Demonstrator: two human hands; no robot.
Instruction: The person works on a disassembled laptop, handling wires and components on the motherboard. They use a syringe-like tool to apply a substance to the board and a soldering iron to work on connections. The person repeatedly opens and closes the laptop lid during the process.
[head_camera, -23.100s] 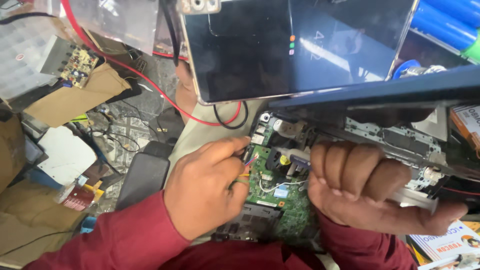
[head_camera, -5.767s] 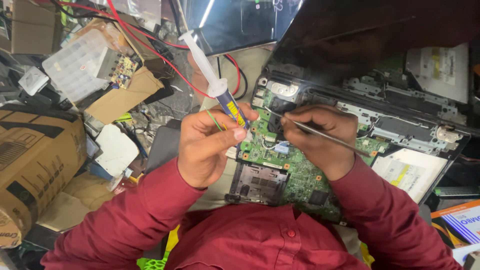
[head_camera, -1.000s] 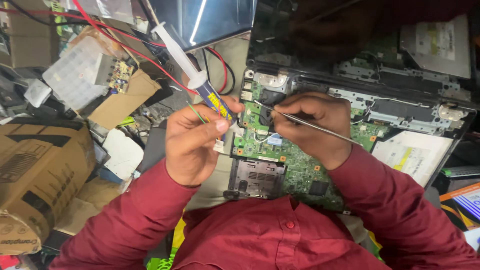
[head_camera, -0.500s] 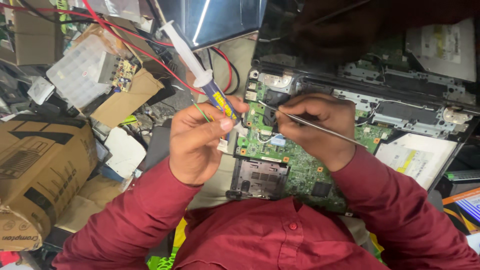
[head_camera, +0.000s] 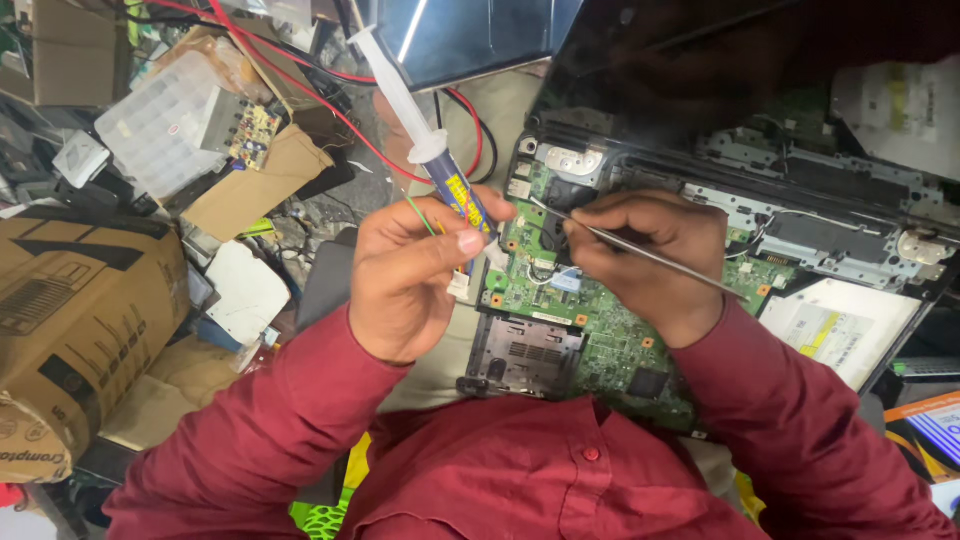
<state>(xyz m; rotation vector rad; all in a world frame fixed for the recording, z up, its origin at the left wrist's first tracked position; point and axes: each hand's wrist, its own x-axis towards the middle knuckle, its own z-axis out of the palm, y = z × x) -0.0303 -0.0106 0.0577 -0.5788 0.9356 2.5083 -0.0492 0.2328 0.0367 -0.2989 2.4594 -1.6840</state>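
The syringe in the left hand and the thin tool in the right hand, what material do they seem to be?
Syringe: likely plastic, with a translucent plunger and a blue labelled barrel. Thin tool: probably metal, slim, grey and shiny.

Cluttered bench: cardboard box (head_camera: 70, 320) left, clear plastic organiser (head_camera: 165, 125), perhaps overhead light.

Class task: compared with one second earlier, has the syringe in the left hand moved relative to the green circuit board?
No. The syringe leans up-left from the circuit board's left edge, as before.
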